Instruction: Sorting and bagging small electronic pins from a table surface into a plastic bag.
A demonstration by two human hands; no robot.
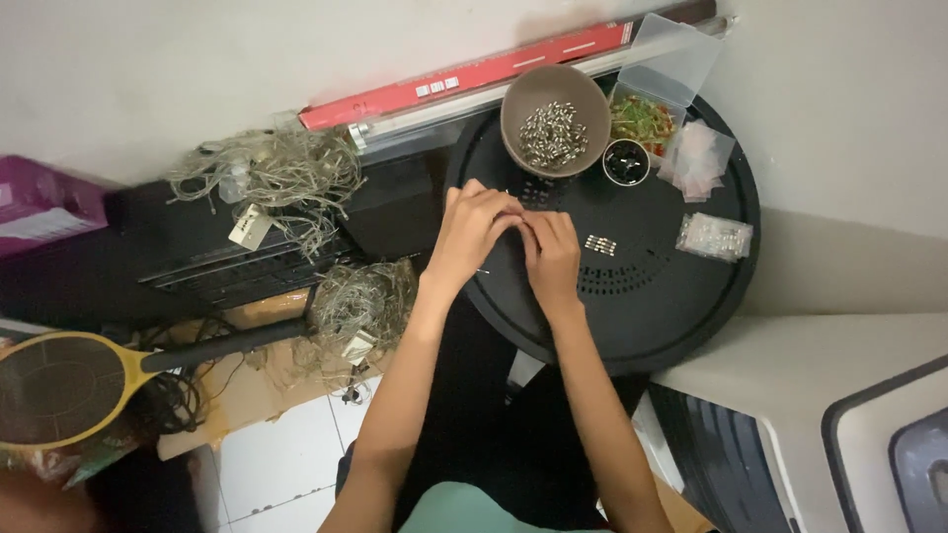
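Left hand (472, 229) and right hand (551, 249) met over the round black tray (642, 316), fingertips touching near the middle of its left half. Fingers of both hands pinched together on something tiny between them; too small to tell what, though a thin wire end (483, 270) pokes out below the left hand. Impossible to say whether each hand grips the same piece.

Just right of the right hand, lying on the tray: a short row of small metal pieces (599, 244). Farther right, near the tray's edge, a clear bag (715, 237) of small parts. At the tray's top, a brown bowl (554, 120) filled with small silvery pieces, well above the hands. Beside the bowl on its right, a small black cup (625, 162) with dark bits inside, and a clear plastic box (647, 116), lid open, holding red and green bits. Another clear packet (701, 156) just right of the cup.

Left of the tray, on dark shelving: tangled pale wire (272, 178) with a tag, a second tangle (357, 308) lower down, near the left forearm. Along the wall, a long red box (464, 77). At far left, a yellow racket-shaped swatter (61, 387) and a purple box (44, 205).
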